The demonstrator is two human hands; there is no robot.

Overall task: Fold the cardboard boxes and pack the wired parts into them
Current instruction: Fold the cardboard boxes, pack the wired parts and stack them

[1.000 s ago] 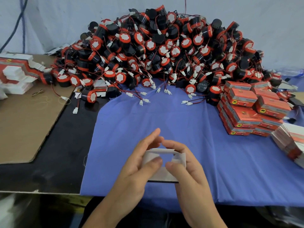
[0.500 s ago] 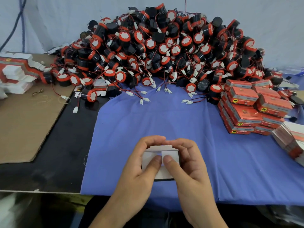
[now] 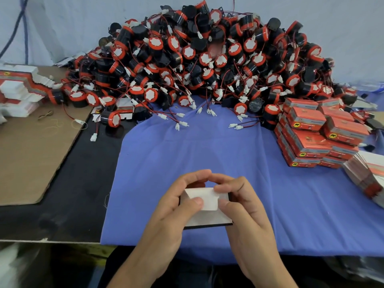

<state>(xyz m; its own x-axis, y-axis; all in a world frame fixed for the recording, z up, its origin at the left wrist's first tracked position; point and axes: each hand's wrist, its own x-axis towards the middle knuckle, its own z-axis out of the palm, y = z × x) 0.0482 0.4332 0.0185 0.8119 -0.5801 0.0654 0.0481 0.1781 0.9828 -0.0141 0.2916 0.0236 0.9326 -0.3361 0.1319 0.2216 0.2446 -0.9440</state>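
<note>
The far end of the cardboard box [image 3: 209, 218] goes from open to covered: a second ago a rectangular mouth shows between the hands, and now the white flap [image 3: 201, 196] lies folded down across it. The left hand [image 3: 172, 210] changes from long, nearly straight fingers reaching past the box's far edge to fingers curled over that edge, with its thumb pressing on the flap's lower left part. The right hand [image 3: 245, 213] curls in as well, its forefinger hooked over the flap's upper right corner and its thumb brought up beside the flap's right edge. The two forefingers, apart before, now come close together above the box
</note>
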